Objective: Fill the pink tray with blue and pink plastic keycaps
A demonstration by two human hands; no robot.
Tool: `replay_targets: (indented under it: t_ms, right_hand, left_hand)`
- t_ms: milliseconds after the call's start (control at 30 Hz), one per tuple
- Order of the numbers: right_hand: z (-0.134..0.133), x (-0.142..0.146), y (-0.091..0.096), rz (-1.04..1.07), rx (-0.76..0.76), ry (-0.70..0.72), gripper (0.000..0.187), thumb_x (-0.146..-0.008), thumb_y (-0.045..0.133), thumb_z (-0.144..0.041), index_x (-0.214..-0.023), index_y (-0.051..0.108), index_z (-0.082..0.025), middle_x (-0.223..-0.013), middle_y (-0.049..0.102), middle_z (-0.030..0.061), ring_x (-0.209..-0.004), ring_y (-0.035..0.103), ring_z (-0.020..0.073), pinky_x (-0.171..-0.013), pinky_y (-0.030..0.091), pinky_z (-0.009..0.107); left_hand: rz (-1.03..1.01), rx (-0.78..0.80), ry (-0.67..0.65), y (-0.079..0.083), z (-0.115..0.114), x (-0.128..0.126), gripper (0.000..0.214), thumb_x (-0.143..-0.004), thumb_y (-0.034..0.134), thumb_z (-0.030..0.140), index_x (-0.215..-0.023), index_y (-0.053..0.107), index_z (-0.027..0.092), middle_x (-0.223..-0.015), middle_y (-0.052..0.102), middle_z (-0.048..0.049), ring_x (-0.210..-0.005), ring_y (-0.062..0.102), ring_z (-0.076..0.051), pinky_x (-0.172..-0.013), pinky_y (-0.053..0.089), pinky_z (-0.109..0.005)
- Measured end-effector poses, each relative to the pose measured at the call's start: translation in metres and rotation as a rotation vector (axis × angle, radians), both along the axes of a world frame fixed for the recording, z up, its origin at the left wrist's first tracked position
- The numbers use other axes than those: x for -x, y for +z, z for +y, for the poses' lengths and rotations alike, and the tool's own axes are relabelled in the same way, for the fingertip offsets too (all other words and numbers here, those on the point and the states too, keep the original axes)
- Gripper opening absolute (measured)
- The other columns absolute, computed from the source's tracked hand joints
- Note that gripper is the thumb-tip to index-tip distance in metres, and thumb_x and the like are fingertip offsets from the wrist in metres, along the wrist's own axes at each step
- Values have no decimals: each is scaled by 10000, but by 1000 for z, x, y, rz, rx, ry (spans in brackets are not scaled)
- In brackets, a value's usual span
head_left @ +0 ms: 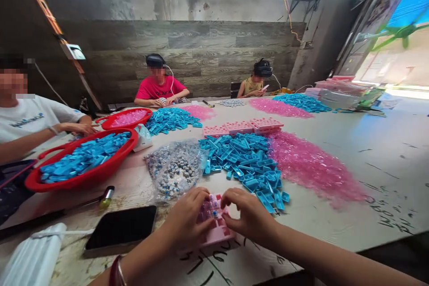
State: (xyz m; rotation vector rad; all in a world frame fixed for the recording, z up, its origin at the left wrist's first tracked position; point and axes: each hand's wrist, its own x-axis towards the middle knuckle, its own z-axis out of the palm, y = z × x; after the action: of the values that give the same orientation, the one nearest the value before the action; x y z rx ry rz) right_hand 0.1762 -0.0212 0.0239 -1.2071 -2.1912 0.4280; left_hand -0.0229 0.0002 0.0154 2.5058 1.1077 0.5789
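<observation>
As the table (368,143) carries the pink slotted tray (217,235), best keep it flat and steady between left hand (182,214), clamped on its left side, and right hand (251,214), thumb and finger curved at its right, pinch unclear. Beyond: heaped translucent pink slivers (308,165), glossy blue trough-shaped pieces (241,156), crinkled clear bag (177,165); tiny blue bit (215,213) on tray.

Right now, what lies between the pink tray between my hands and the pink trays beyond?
A pile of blue pieces lies there, in the head view.
</observation>
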Motion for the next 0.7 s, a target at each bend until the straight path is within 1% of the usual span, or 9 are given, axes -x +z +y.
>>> replay_targets:
  t_ms: [67,167,333,467,633,700]
  right_hand:
    - [0,3,1,-6,-39,8,198,-655,614,-53,-800,592,-187,-779,616,14,-763,548,165,-679,416,261]
    - [1,7,1,-36,-52,24,191,-685,641,-75,-826,596,-195,-799,625,14,-785,557,167,-705,425,271]
    - [5,7,-5,-51,-65,44,174,-703,665,-86,-823,604,-197,-789,640,12,-791,568,170,-690,434,269]
    - [7,7,-8,-31,-98,93,146,-717,652,-74,-792,630,-197,-804,667,18,-799,580,165,-715,450,270]
    - [8,7,-8,-15,-109,115,141,-710,669,-85,-791,665,-200,-822,701,12,-785,591,163,-725,468,277]
    - [7,7,-8,-12,-115,130,142,-718,657,-80,-783,675,-205,-838,709,8,-790,595,160,-733,473,276]
  left_hand:
    - [1,-8,-16,-1,1,0,301,-767,604,301,-1031,497,205,-1156,525,-80,-1091,472,-245,-950,393,-421]
    - [2,-21,-21,-2,2,1,289,-768,601,301,-1022,502,202,-1151,529,-82,-1088,474,-245,-945,399,-418]
    - [-19,-45,-6,-5,2,0,317,-760,609,286,-1042,492,202,-1160,533,-80,-1084,487,-237,-946,408,-408]
    - [-21,-51,-14,-6,3,0,309,-753,611,273,-1034,504,198,-1145,543,-81,-1081,494,-239,-947,411,-415]
    - [-5,-56,-16,-4,2,0,312,-749,617,259,-1033,508,188,-1154,540,-95,-1091,485,-249,-944,411,-420]
    - [-16,-73,-26,-1,1,-2,279,-747,620,238,-1004,526,184,-1131,549,-88,-1066,491,-242,-929,417,-405]
